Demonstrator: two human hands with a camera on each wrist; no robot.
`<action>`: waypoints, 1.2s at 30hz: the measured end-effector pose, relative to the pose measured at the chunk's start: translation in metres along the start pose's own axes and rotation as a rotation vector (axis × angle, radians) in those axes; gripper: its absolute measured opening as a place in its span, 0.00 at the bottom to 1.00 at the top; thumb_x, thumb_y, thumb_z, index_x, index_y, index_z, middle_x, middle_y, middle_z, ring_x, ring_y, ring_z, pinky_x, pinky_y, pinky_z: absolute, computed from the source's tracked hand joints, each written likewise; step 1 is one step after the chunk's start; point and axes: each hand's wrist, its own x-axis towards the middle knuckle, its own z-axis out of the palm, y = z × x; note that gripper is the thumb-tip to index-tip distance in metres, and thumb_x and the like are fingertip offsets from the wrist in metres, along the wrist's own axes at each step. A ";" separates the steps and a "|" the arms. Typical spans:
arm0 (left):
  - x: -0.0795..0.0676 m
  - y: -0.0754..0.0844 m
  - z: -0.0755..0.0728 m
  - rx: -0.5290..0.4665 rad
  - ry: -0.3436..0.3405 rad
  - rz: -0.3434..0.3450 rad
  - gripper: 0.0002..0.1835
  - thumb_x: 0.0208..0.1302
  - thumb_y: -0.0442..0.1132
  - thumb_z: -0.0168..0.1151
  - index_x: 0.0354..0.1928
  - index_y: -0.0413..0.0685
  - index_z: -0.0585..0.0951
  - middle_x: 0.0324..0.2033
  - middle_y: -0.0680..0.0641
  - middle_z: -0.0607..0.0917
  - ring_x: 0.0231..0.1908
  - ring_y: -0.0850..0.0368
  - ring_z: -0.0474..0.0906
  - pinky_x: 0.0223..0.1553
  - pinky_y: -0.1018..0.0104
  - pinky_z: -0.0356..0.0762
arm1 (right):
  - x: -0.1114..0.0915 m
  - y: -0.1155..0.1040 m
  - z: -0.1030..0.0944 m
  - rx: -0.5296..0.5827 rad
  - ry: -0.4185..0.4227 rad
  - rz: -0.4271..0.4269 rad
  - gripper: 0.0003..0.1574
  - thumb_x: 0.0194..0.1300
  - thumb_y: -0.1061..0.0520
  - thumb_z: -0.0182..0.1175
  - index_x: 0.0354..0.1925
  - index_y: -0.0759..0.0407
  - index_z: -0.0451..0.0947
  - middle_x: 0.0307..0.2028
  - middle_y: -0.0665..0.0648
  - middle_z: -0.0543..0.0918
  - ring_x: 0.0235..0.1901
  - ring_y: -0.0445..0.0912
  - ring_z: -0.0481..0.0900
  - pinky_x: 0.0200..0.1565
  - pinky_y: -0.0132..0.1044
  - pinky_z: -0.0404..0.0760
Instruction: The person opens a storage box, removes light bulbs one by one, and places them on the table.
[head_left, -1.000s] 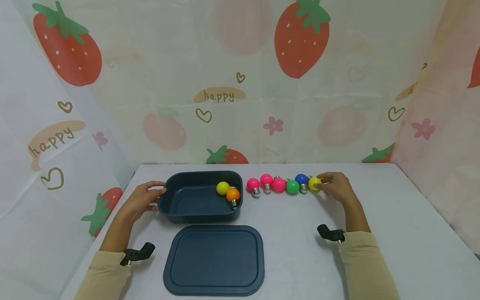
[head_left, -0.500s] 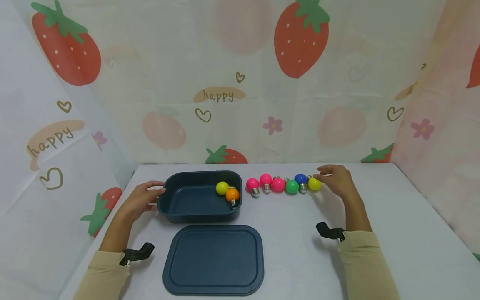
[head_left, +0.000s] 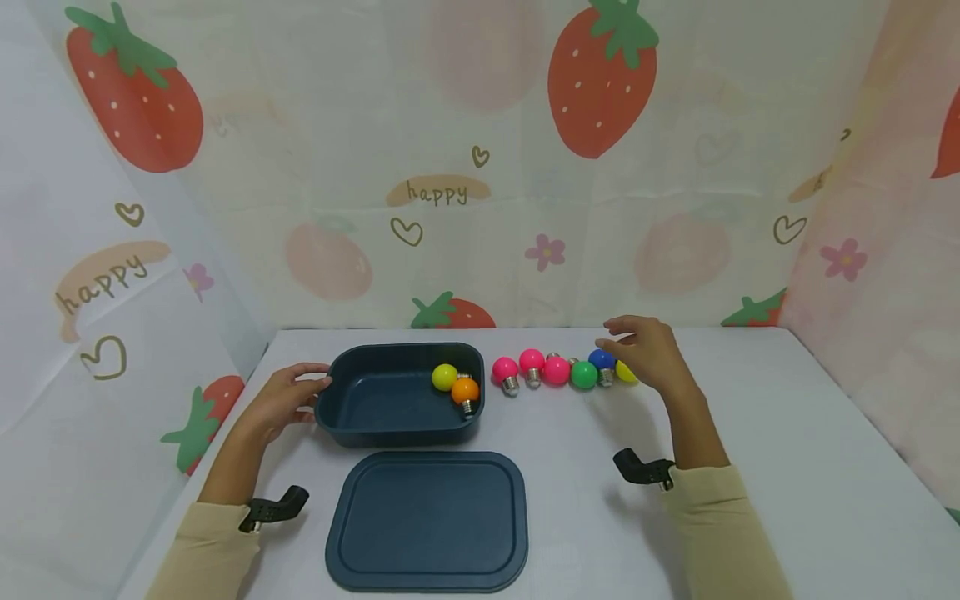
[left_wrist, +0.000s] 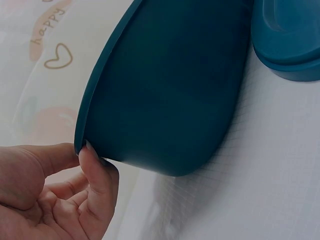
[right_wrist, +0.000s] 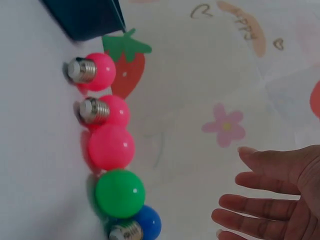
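Observation:
My left hand pinches the left end of a dark blue plastic box, with fingers at its rim in the left wrist view. Inside the box, at its right end, lie a yellow bulb and an orange bulb. Fingers spread and holding nothing, my right hand hovers over the right end of a row of coloured bulbs. A blue bulb and a partly hidden yellow bulb are nearest to it. A green bulb and three pink bulbs continue the row leftward.
A matching dark blue lid lies flat on the white table in front of the box. Behind the table hangs a curtain printed with strawberries.
My right hand has let go of the yellow bulb at the row's end, risen, and moved left above the row. My left hand and the box stay put.

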 end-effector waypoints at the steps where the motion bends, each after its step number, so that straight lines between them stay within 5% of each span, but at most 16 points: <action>1: 0.000 0.000 0.000 0.000 0.001 0.000 0.31 0.76 0.48 0.57 0.72 0.38 0.67 0.49 0.38 0.83 0.36 0.55 0.81 0.34 0.64 0.83 | 0.000 -0.003 0.002 0.000 -0.001 -0.010 0.29 0.71 0.49 0.64 0.63 0.64 0.77 0.58 0.67 0.81 0.57 0.62 0.80 0.51 0.54 0.83; 36: 0.001 -0.002 0.000 0.006 0.012 0.000 0.30 0.76 0.48 0.57 0.72 0.38 0.67 0.46 0.39 0.83 0.35 0.55 0.81 0.33 0.64 0.84 | -0.019 -0.071 0.059 0.005 -0.123 -0.139 0.25 0.69 0.52 0.65 0.61 0.59 0.80 0.57 0.62 0.83 0.53 0.57 0.82 0.41 0.46 0.87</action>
